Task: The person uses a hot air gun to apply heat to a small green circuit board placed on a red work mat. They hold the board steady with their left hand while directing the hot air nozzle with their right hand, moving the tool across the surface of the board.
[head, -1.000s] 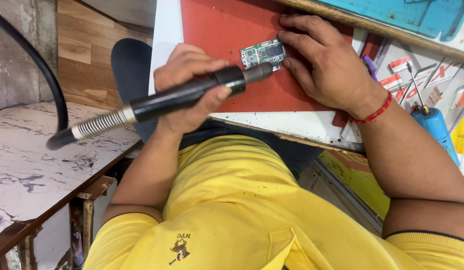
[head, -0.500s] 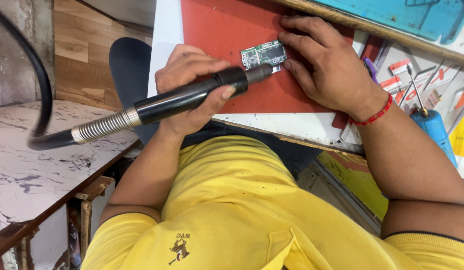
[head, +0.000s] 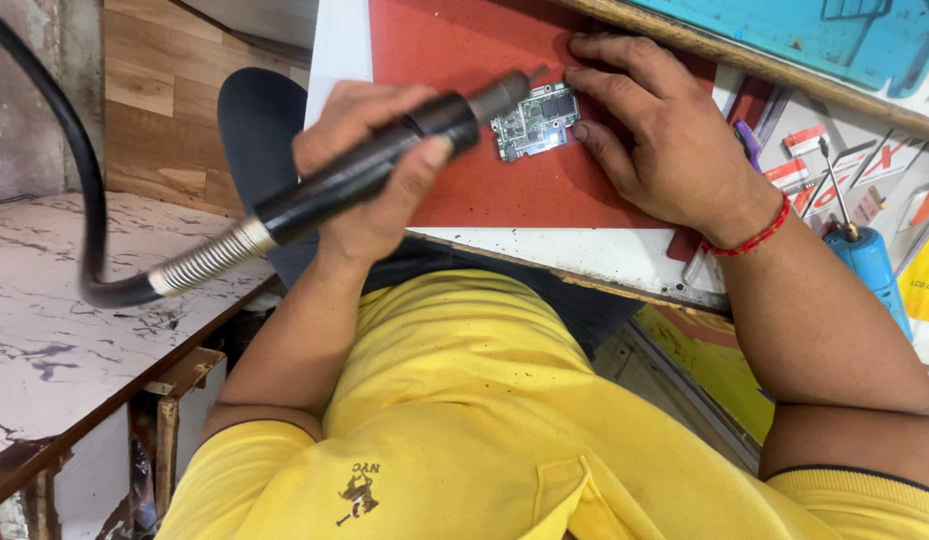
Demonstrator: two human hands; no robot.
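While left hand [head: 370, 165] grips it, hot-air wand [head: 385, 165] nozzle up-right toward circuit board [head: 536, 120] under flat right hand [head: 660, 140].

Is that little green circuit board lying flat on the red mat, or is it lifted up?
Lying flat: the circuit board rests on the red mat, with the right hand at its edge.
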